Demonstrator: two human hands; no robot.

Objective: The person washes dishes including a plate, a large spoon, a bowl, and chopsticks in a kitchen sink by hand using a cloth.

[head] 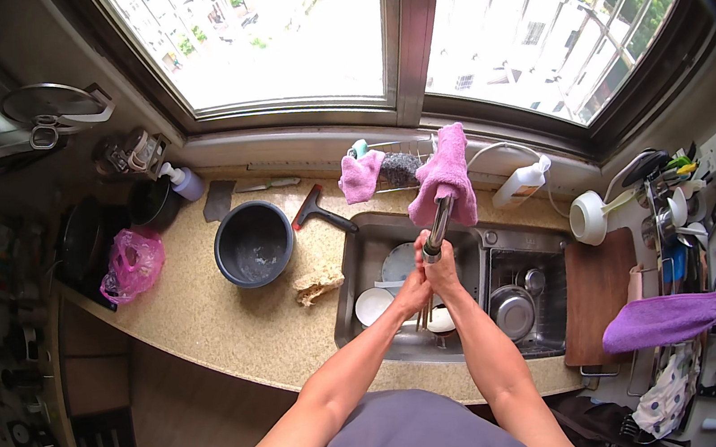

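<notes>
Both of my hands are together over the left basin of a stainless steel sink (353, 251), right under the end of the metal faucet (441, 223). Between the palms of my left hand (413, 291) and my right hand (442, 272) is a bundle of chopsticks (424, 318), its ends sticking out towards me. The faucet spout and my fingers hide the rest of it. Below my hands in the basin lie a white bowl (374, 306), a plate (398, 262) and another pale dish (440, 321). A pink cloth (447, 178) drapes over the faucet.
Metal bowls (512, 313) stand in the right basin, beside a wooden cutting board (594, 294). Left of the sink are a dark basin (254, 244), a squeegee (323, 212), a loofah (318, 284) and a pink plastic bag (133, 265). A purple cloth (669, 320) hangs at right.
</notes>
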